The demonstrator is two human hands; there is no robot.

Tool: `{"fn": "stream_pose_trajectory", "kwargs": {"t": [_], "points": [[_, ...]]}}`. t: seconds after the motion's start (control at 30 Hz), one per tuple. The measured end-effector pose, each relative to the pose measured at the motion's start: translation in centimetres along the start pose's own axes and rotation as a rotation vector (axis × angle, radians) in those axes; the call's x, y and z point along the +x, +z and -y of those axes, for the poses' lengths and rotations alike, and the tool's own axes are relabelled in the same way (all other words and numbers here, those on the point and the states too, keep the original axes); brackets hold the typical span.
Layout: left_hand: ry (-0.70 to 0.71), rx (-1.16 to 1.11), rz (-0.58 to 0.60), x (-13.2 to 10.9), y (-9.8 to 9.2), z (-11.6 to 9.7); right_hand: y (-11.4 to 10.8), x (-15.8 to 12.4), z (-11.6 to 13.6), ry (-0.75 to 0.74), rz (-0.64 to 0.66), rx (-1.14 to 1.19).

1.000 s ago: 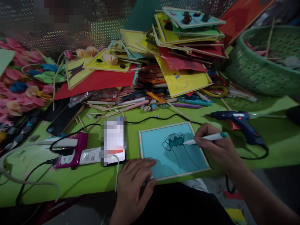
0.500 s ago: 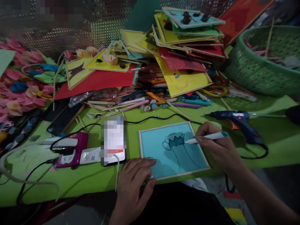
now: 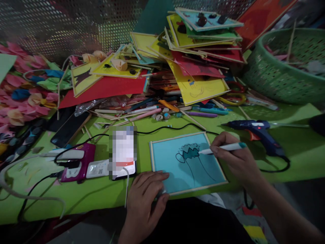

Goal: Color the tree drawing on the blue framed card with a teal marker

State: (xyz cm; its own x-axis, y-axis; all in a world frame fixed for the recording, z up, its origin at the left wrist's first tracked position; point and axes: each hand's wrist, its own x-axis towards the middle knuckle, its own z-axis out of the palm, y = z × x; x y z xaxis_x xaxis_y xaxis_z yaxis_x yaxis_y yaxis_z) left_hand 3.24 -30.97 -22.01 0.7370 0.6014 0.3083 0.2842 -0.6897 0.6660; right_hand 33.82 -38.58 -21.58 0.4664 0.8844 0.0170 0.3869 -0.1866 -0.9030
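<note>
Blue framed panel (image 3: 172, 173), flat on the green counter (image 3: 88, 203), between the hands: at lower left, left hand (image 3: 147, 189), fingers loosely bent over the corner, grip on anything beneath impossible to tell; at centre, drawing with dark green band (image 3: 190, 154); at right, white marker (image 3: 230, 147) pinched in right hand (image 3: 236, 161). Marker tip shifts only slightly from a moment ago, at the band's right end, and the green fill looks unchanged, suggesting slow, local colouring.
</note>
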Motion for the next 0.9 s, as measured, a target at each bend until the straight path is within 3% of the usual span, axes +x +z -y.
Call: {"fn": "stream_pose_trajectory", "kwargs": {"t": [0.9], "points": [[-0.014, 0.005, -0.003, -0.14, -0.06, -0.07, 0.05, 0.15, -0.03, -0.004, -0.038, -0.003]]}}
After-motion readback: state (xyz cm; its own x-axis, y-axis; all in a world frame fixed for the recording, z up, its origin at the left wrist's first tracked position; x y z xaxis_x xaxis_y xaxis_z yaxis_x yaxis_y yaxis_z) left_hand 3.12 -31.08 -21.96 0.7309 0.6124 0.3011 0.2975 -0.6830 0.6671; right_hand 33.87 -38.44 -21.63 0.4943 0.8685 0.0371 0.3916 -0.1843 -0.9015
